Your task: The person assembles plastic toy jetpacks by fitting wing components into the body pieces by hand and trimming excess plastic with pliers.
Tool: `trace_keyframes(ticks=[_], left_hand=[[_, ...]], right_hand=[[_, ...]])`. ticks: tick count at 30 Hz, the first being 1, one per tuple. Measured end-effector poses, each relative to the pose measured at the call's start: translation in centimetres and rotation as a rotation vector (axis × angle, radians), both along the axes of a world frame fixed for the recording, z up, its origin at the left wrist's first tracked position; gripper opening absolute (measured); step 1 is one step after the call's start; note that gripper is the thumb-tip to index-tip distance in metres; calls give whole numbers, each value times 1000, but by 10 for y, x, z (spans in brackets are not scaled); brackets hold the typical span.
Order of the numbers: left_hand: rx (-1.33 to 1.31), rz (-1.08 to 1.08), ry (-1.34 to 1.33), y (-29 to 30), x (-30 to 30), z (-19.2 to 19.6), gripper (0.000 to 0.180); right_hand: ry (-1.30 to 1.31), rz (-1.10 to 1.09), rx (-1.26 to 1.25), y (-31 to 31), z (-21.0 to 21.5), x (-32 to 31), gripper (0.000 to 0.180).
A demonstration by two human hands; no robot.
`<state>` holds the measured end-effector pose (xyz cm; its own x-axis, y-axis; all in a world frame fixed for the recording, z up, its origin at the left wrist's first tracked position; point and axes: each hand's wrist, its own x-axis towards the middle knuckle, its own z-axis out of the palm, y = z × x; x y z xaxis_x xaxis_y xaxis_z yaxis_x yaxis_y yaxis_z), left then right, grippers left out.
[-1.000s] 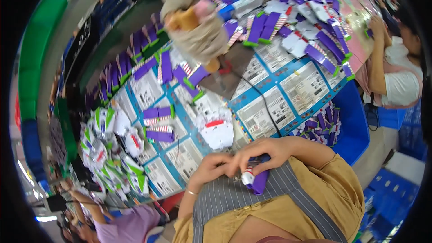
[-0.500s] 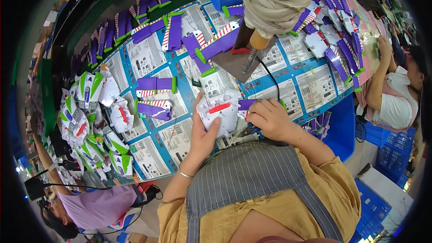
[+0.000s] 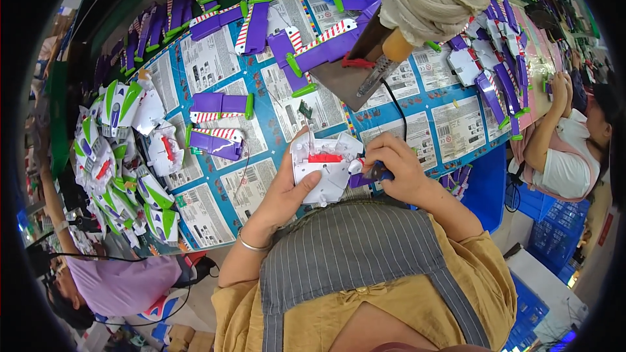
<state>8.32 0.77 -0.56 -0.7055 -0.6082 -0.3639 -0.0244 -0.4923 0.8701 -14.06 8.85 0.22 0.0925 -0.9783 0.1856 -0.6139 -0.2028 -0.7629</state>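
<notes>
L hand w/ shell – printed sheets

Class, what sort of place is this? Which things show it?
Probably a toy-assembly workshop: a heap of matching white-and-green shells, a row of similar purple parts, and another person working nearby.

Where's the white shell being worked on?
The white shell is mid-picture in the head view, held in the left hand, the right hand at its right edge.

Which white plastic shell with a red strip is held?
The central white plastic shell, gripped by the left hand; similar red-stripped shells lie in or beside the green-white heap at left.
</notes>
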Motion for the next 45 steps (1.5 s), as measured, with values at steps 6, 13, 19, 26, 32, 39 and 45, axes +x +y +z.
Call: trace_keyframes(ticks=[6,13,19,26,32,39,45], left_hand=[[53,-6,-9,3,1,-1,67],[32,41,32,1,-3,0,65],[-174,124,-60,6,-2,-7,64],[560,250,369,14,-5,-12,67],[308,361,136,25,-29,-29,47],[332,384,128,26,-25,-28,41],[160,342,46,24,-26,-27,39]], right_hand=[[-105,-125,215,8,-2,13,32],[-134,-52,352,-2,8,9,36],[79,108,251,-3,14,1,45],[24,-25,257,-9,0,4,53],[264,-49,284,-20,19,3,58],[539,-28,269,-26,9,-19,35],[698,49,275,-33,16,-21,24]])
